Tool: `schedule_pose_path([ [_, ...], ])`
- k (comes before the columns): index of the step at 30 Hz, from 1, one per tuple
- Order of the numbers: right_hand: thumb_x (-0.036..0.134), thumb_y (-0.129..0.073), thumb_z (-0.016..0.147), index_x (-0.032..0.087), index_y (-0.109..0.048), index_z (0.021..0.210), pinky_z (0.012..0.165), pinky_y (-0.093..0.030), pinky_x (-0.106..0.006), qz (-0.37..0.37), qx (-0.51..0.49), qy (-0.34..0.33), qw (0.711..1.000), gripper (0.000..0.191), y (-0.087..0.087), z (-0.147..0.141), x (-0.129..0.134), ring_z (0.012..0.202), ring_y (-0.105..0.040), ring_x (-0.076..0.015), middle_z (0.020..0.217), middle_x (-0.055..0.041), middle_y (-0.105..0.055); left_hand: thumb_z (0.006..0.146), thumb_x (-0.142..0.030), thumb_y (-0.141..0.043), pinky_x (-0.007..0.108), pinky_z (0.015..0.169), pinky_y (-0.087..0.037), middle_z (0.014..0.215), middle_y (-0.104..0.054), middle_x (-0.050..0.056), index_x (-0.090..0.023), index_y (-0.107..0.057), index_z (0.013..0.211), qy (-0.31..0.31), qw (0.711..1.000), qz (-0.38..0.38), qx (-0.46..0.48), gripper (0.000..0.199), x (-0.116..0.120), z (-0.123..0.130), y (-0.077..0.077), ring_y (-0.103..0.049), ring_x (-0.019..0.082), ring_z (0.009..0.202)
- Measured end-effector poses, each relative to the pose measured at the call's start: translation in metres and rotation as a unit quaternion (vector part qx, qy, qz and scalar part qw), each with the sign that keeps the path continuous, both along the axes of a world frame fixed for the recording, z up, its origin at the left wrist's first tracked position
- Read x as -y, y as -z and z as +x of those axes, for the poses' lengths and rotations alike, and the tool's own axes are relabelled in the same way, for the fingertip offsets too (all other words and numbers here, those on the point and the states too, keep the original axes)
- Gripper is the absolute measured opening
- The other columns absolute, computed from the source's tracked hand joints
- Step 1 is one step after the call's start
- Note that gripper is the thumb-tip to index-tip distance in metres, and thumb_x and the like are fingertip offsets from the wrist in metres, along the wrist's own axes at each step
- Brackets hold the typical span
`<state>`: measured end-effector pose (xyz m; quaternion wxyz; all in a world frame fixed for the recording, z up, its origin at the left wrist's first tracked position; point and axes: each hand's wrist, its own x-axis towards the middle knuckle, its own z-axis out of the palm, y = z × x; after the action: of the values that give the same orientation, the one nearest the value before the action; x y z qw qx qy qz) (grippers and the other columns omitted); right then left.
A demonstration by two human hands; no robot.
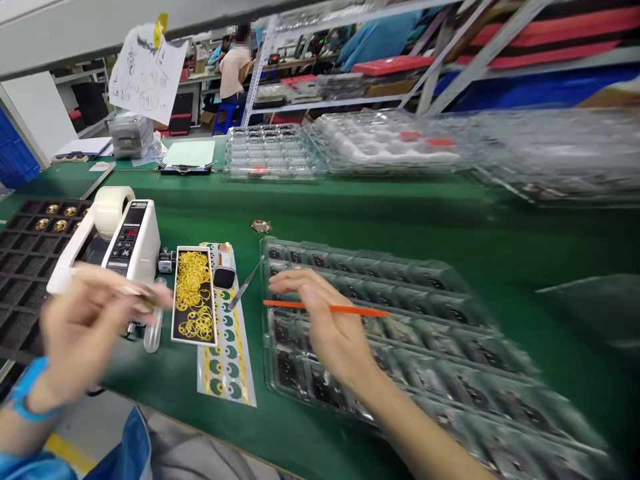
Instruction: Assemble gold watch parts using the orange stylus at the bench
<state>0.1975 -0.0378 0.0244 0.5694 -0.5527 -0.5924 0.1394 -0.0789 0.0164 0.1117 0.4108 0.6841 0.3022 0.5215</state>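
Observation:
My left hand (83,327), smeared by motion and wearing a blue wristband, pinches a small shiny metal part (145,299) in front of the tape dispenser. An orange pointed stick (357,310) lies in the grip of my right hand (333,327), between thumb and fingers. That hand is above a clear plastic tray (267,347) whose compartments hold dark small parts. Between my hands is a white-rimmed box (175,327) of yellow rings (193,283), beside a sticker sheet (230,360). Tweezers (243,290) and a dark square-faced piece (224,277) lie on the sheet.
A white tape dispenser (135,233) stands left, next to a black compartment tray (20,267) with gold parts. A metal part (261,226) lies on the green table (210,207). Clear trays (273,152) and a clipboard (187,157) line the back. A person (235,70) sits far behind.

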Motion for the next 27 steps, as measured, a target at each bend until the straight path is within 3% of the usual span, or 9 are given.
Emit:
schedule_pose_path([
  [1, 0.06, -0.038, 0.096, 0.022, -0.066, 0.074, 0.064, -0.049, -0.034, -0.006, -0.052, 0.003, 0.999, 0.052, -0.001, -0.002, 0.001, 0.074, -0.06, -0.021, 0.076, -0.006, -0.064, 0.092, -0.021, -0.061, 0.024, 0.054, -0.06, 0.087, -0.075, 0.003, -0.019, -0.059, 0.094, 0.094, 0.991, -0.092, -0.001, 0.004, 0.016, 0.023, 0.01, -0.074, 0.02, 0.079],
  [2, 0.064, -0.039, 0.094, 0.022, -0.067, 0.073, 0.057, -0.047, -0.033, -0.015, -0.106, 0.001, 0.994, 0.055, -0.002, -0.003, 0.003, 0.064, -0.057, -0.0192, 0.067, -0.0043, -0.061, 0.091, -0.026, -0.062, 0.024, 0.053, -0.06, 0.081, -0.075, 0.003, -0.019, -0.059, 0.099, 0.146, 0.974, -0.172, 0.019, 0.011, 0.025, 0.042, 0.021, -0.074, 0.02, 0.074],
  [4, 0.068, -0.041, 0.091, 0.021, -0.069, 0.072, 0.046, -0.042, -0.03, -0.03, -0.205, -0.013, 0.978, 0.057, -0.004, -0.005, 0.007, 0.047, -0.049, -0.0156, 0.053, -0.001, -0.054, 0.086, -0.032, -0.068, 0.025, 0.057, -0.061, 0.075, -0.074, 0.003, -0.017, -0.058, 0.104, 0.165, 0.937, -0.305, 0.028, 0.025, 0.024, 0.067, 0.043, -0.074, 0.02, 0.071],
  [6, 0.068, -0.044, 0.09, 0.021, -0.071, 0.074, 0.045, -0.044, -0.029, -0.027, -0.261, -0.039, 0.964, 0.056, -0.005, -0.007, 0.012, 0.045, -0.05, -0.0146, 0.053, -0.0014, -0.057, 0.082, -0.033, -0.072, 0.028, 0.069, -0.062, 0.081, -0.074, 0.004, -0.016, -0.058, 0.107, 0.153, 0.916, -0.368, 0.047, 0.034, 0.012, 0.078, 0.061, -0.074, 0.02, 0.075],
  [9, 0.055, -0.052, 0.093, 0.023, -0.073, 0.08, 0.053, -0.052, -0.028, -0.014, -0.236, -0.087, 0.968, 0.04, -0.005, -0.014, 0.021, 0.058, -0.061, -0.0156, 0.069, -0.0033, -0.067, 0.083, -0.028, -0.07, 0.033, 0.089, -0.059, 0.091, -0.074, 0.003, -0.017, -0.06, 0.114, 0.147, 0.908, -0.383, 0.084, 0.035, -0.001, 0.079, 0.075, -0.073, 0.019, 0.085],
  [13, 0.029, -0.058, 0.095, 0.025, -0.069, 0.088, 0.058, -0.055, -0.023, -0.031, -0.122, -0.105, 0.987, 0.014, -0.003, -0.026, 0.029, 0.066, -0.066, -0.0138, 0.075, -0.0005, -0.069, 0.088, -0.019, -0.061, 0.035, 0.097, -0.056, 0.11, -0.072, 0.003, -0.024, -0.061, 0.124, 0.156, 0.92, -0.348, 0.095, 0.036, 0.006, 0.075, 0.074, -0.069, 0.02, 0.104],
  [20, 0.007, -0.051, 0.094, 0.024, -0.064, 0.101, 0.066, -0.058, -0.022, 0.005, -0.005, -0.123, 0.992, 0.022, -0.001, -0.03, 0.031, 0.079, -0.069, -0.0135, 0.087, -0.0028, -0.072, 0.093, -0.018, -0.057, 0.033, 0.093, -0.058, 0.122, -0.068, 0.003, -0.031, -0.065, 0.124, 0.193, 0.93, -0.309, 0.056, 0.034, 0.014, 0.07, 0.074, -0.065, 0.023, 0.113],
  [23, 0.004, -0.047, 0.095, 0.018, -0.063, 0.108, 0.073, -0.059, -0.025, 0.058, 0.123, -0.166, 0.977, 0.025, 0.005, -0.024, 0.032, 0.089, -0.069, -0.0154, 0.097, -0.0091, -0.072, 0.094, -0.016, -0.055, 0.03, 0.092, -0.058, 0.114, -0.071, 0.002, -0.033, -0.064, 0.125, 0.206, 0.915, -0.34, 0.064, 0.036, 0.012, 0.067, 0.074, -0.067, 0.022, 0.109],
  [27, 0.005, -0.038, 0.098, 0.008, -0.063, 0.107, 0.083, -0.059, -0.033, 0.155, 0.301, -0.186, 0.922, 0.027, 0.014, -0.02, 0.032, 0.102, -0.066, -0.0216, 0.101, -0.0136, -0.073, 0.093, -0.014, -0.055, 0.019, 0.083, -0.057, 0.098, -0.073, 0.0, -0.033, -0.067, 0.122, 0.18, 0.91, -0.37, 0.046, 0.037, 0.009, 0.065, 0.073, -0.069, 0.018, 0.103],
])
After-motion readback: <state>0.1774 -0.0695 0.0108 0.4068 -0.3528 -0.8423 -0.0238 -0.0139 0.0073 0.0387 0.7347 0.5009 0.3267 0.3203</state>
